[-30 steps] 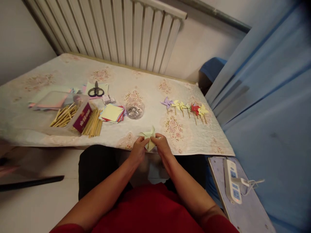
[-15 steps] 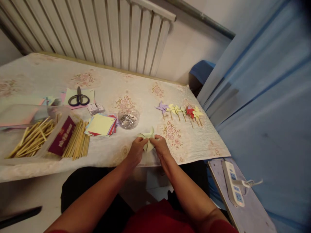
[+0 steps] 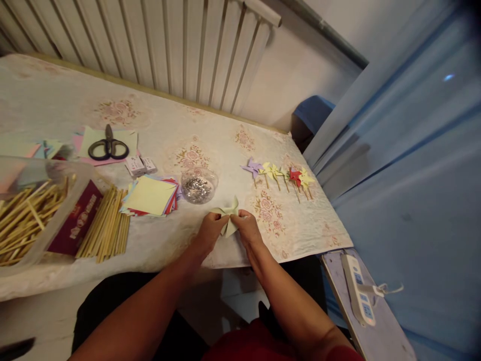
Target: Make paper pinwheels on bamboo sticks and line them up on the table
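Both my hands pinch a pale green paper pinwheel (image 3: 229,213) just above the near edge of the table (image 3: 210,135). My left hand (image 3: 209,231) grips its left side with closed fingers. My right hand (image 3: 246,229) holds its right side, fingertips pressed at the centre. Just beyond the pinwheel stands a small glass bowl of silvery pins (image 3: 198,185). A stack of coloured paper squares (image 3: 152,195) lies left of the bowl.
A row of finished pinwheels on sticks (image 3: 280,174) lies at the right of the table. Wooden sticks (image 3: 105,223), a clear box of sticks (image 3: 22,215), a red booklet (image 3: 75,223) and scissors (image 3: 108,148) are at left. A power strip (image 3: 358,296) rests on a stool, blue curtain behind.
The view has shifted left and nearer the table. My hands keep the same grip on the green pinwheel, now over the table edge.
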The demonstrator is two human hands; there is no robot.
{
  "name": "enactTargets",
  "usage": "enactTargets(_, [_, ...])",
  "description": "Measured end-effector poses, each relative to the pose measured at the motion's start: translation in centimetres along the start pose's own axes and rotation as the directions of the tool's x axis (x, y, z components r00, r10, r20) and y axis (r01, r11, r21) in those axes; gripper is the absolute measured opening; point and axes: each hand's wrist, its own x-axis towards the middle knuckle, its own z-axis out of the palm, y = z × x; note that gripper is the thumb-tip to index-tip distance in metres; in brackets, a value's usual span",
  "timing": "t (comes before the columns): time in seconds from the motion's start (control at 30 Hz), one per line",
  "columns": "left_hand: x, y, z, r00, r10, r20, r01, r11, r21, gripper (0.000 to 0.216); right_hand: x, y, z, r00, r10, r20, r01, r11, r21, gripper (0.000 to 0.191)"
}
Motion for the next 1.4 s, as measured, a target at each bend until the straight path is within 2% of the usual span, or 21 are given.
enactTargets(0.17, [0.5, -0.4, -0.2, 0.999, 0.024, 0.022, -0.025, 0.998, 0.055, 0.027, -0.1, 0.2, -0.1, 1.000, -0.011, -0.020, 0.010, 0.999, -0.031, 0.022])
enactTargets(0.3, [0.4, -0.2, -0.2, 0.998, -0.005, 0.056, 0.001, 0.998, 0.070, 0.026, -0.5, 0.2, -0.2, 0.999, -0.012, -0.048, 0.011, 1.000, -0.030, 0.021])
enactTargets(0.43, [0.1, 0.0, -0.1, 0.988, -0.022, 0.155, 0.030, 0.999, -0.046, 0.029, -1.3, -0.2, -0.6, 0.998, -0.025, -0.049, 0.026, 0.999, 0.022, 0.027])
enactTargets(0.5, [0.0, 0.1, -0.1, 0.981, -0.033, 0.190, 0.052, 0.994, -0.094, 0.030, -1.8, -0.4, -1.1, 0.993, -0.066, -0.093, 0.068, 0.997, 0.019, 0.035])
enactTargets(0.6, [0.2, 0.0, -0.2, 0.980, -0.039, 0.194, 0.068, 0.988, -0.142, 0.030, -2.6, -0.4, -2.0, 0.945, -0.194, -0.265, 0.176, 0.980, -0.088, 0.040])
enactTargets(0.7, [0.4, 0.0, -0.3, 0.981, -0.042, 0.188, 0.078, 0.978, -0.191, 0.027, -3.8, 0.2, -2.8, 0.839, -0.371, -0.397, 0.295, 0.925, -0.242, 0.034])
enactTargets(0.77, [0.4, 0.0, -0.4, 0.978, -0.048, 0.201, 0.092, 0.972, -0.218, 0.024, -4.6, 0.9, -3.0, 0.785, -0.503, -0.361, 0.380, 0.852, -0.360, 0.029])
enactTargets(0.83, [0.5, 0.0, -0.6, 0.974, -0.043, 0.224, 0.098, 0.966, -0.241, 0.021, -5.3, 1.5, -3.0, 0.748, -0.619, -0.239, 0.465, 0.746, -0.476, 0.025])
enactTargets(0.97, [0.5, 0.0, -0.7, 0.971, -0.009, 0.240, 0.075, 0.960, -0.269, 0.017, -5.8, 1.9, -2.4, 0.715, -0.698, 0.039, 0.588, 0.569, -0.575, 0.025])
enactTargets(1.07, [0.7, -0.2, -0.8, 0.968, -0.015, 0.251, 0.084, 0.961, -0.265, 0.016, -5.5, 1.6, -2.1, 0.719, -0.682, 0.130, 0.615, 0.538, -0.577, 0.026])
enactTargets(1.17, [0.8, -0.4, -0.8, 0.963, -0.022, 0.267, 0.094, 0.962, -0.258, 0.017, -5.2, 1.3, -1.8, 0.749, -0.651, 0.125, 0.596, 0.580, -0.554, 0.024])
enactTargets(1.27, [0.8, -0.5, -0.8, 0.963, -0.004, 0.270, 0.077, 0.963, -0.260, 0.019, -5.0, 1.0, -1.5, 0.821, -0.567, 0.063, 0.524, 0.706, -0.477, 0.018])
enactTargets(1.4, [0.6, -0.5, -0.8, 0.949, 0.032, 0.315, 0.038, 0.976, -0.215, 0.023, -4.9, 0.3, -0.7, 0.923, -0.380, -0.062, 0.349, 0.893, -0.284, 0.015])
